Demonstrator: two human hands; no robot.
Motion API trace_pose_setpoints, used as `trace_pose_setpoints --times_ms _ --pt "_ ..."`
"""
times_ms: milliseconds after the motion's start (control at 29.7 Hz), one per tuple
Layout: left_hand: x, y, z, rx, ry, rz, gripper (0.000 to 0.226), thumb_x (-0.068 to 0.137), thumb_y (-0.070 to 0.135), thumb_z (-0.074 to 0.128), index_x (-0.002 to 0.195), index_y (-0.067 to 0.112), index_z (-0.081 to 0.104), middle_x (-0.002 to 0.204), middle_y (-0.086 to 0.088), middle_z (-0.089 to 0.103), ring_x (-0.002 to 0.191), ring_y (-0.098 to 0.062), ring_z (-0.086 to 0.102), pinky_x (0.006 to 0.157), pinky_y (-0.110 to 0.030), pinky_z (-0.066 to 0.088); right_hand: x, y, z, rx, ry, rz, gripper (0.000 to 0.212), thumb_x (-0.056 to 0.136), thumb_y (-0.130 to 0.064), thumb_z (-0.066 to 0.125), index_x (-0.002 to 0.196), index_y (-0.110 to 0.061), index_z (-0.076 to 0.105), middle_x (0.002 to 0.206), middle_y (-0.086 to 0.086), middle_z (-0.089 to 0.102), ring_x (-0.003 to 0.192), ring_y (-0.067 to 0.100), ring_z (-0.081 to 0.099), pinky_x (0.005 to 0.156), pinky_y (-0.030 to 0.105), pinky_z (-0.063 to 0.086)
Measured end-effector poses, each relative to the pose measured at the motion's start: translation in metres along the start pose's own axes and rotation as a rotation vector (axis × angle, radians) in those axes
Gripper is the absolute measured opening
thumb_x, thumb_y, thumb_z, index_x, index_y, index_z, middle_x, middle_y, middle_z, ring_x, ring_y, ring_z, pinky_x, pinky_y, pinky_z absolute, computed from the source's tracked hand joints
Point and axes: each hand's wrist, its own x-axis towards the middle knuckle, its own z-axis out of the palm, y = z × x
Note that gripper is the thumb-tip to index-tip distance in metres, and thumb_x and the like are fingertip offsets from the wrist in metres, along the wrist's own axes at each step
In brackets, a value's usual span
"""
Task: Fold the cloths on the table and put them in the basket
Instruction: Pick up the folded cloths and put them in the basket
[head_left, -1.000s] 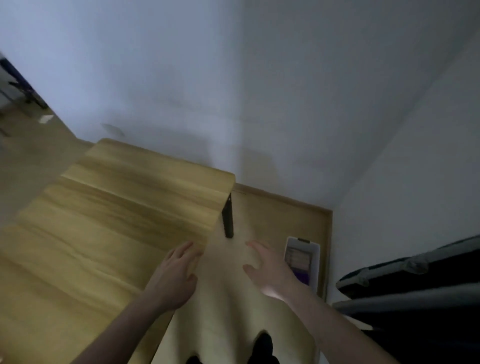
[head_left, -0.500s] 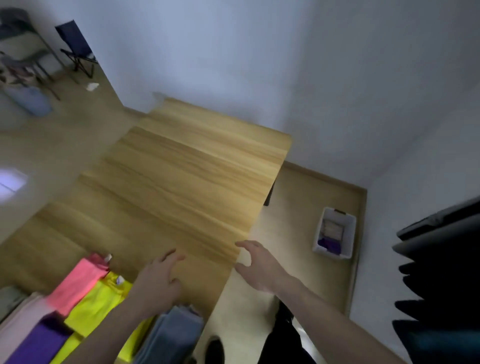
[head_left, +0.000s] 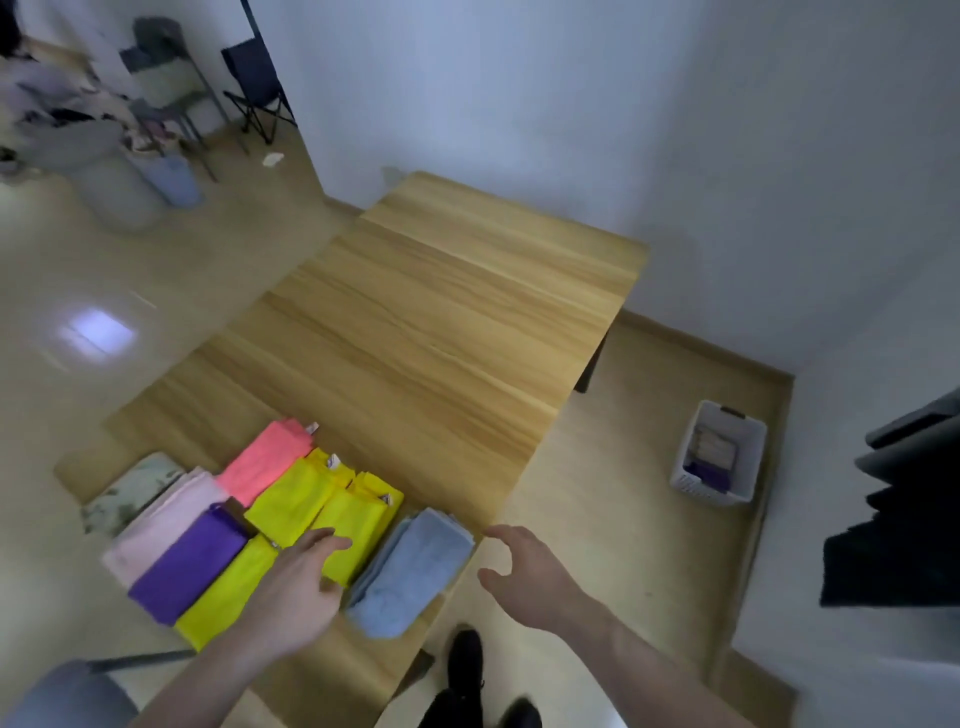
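Cloths (head_left: 291, 506) lie packed edge to edge in rows on the table (head_left: 441, 322) at lower left of the frame, while the basket (head_left: 719, 454) sits on the floor at right, well apart. Lifting one cloth could drag its touching neighbours askew, and a loose carry to the basket could undo a fold. The left hand (head_left: 298, 592) reaches flat over the yellow cloth (head_left: 353, 525), fingers straight; the right hand (head_left: 530, 569) hovers spread off the table edge, holding nothing. Basket contents are blurred; contact under the left palm is hidden.
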Motion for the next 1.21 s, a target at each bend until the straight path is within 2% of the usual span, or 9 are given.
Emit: trace_pose_setpoints --times_ms 135,202,506,708,809,978,1113,1214 --pt "-0.019 -0.003 0.005 0.056 -0.048 0.017 0.056 0.087 0.012 0.065 0.14 0.025 0.055 0.154 0.004 0.04 0.143 -0.018 0.04 0.117 -0.03 0.033 -0.022 0.006 0.031 0.043 -0.007 0.052 0.063 0.096 -0.036 0.059 0.154 -0.028 0.037 0.156 -0.002 0.038 0.136 0.017 0.047 0.105 0.025 0.043" --pt "-0.026 0.001 0.004 0.061 -0.041 0.036 0.055 0.088 0.012 0.064 0.141 0.026 0.054 0.154 0.005 0.039 0.143 -0.017 0.039 0.116 -0.029 0.034 -0.036 0.008 0.042 0.054 0.008 0.061 0.064 0.094 -0.037 0.06 0.153 -0.029 0.038 0.156 -0.003 0.038 0.134 0.018 0.049 0.105 0.028 0.045" --pt "-0.013 0.0 -0.008 0.107 -0.082 0.094 0.053 0.091 0.013 0.06 0.142 0.026 0.053 0.154 0.008 0.039 0.138 -0.017 0.045 0.106 -0.029 0.043 -0.037 -0.002 0.069 0.054 0.074 0.113 0.065 0.095 -0.038 0.059 0.154 -0.028 0.036 0.155 -0.002 0.039 0.138 0.021 0.046 0.109 0.029 0.042" --pt "0.012 -0.038 -0.028 0.131 -0.08 0.162 0.054 0.087 0.012 0.062 0.139 0.023 0.056 0.148 0.006 0.044 0.135 -0.017 0.049 0.107 -0.026 0.039 -0.011 -0.034 0.101 0.041 0.153 0.129 0.062 0.097 -0.036 0.06 0.153 -0.025 0.036 0.152 0.001 0.041 0.13 0.021 0.052 0.101 0.028 0.043" --pt "0.032 -0.057 -0.034 0.145 -0.1 0.223 0.053 0.087 0.013 0.063 0.138 0.023 0.057 0.147 0.005 0.045 0.135 -0.017 0.049 0.108 -0.025 0.038 0.007 -0.045 0.117 0.054 0.198 0.184 0.063 0.096 -0.037 0.059 0.153 -0.026 0.035 0.154 0.001 0.037 0.129 0.025 0.053 0.099 0.032 0.047" --pt "0.085 -0.097 -0.051 0.197 -0.197 0.348 0.056 0.087 0.018 0.064 0.141 0.024 0.054 0.147 0.007 0.042 0.136 -0.018 0.046 0.112 -0.028 0.037 0.037 -0.081 0.148 0.088 0.372 0.298 0.055 0.093 -0.028 0.058 0.146 -0.025 0.043 0.149 0.001 0.04 0.116 0.028 0.06 0.09 0.033 0.05" --pt "0.124 -0.112 -0.063 0.291 -0.214 0.403 0.061 0.081 0.018 0.065 0.14 0.024 0.053 0.146 0.003 0.044 0.134 -0.022 0.048 0.11 -0.032 0.04 0.059 -0.103 0.162 0.072 0.393 0.285 0.057 0.093 -0.032 0.062 0.147 -0.028 0.044 0.146 0.002 0.042 0.122 0.027 0.055 0.097 0.036 0.049" --pt "0.157 -0.126 -0.073 0.434 -0.183 0.413 0.068 0.077 0.019 0.066 0.142 0.024 0.049 0.146 -0.002 0.043 0.133 -0.026 0.045 0.108 -0.038 0.042 0.086 -0.126 0.166 -0.007 0.392 0.294 0.063 0.091 -0.036 0.066 0.148 -0.025 0.041 0.147 0.003 0.043 0.132 0.03 0.044 0.107 0.038 0.041"
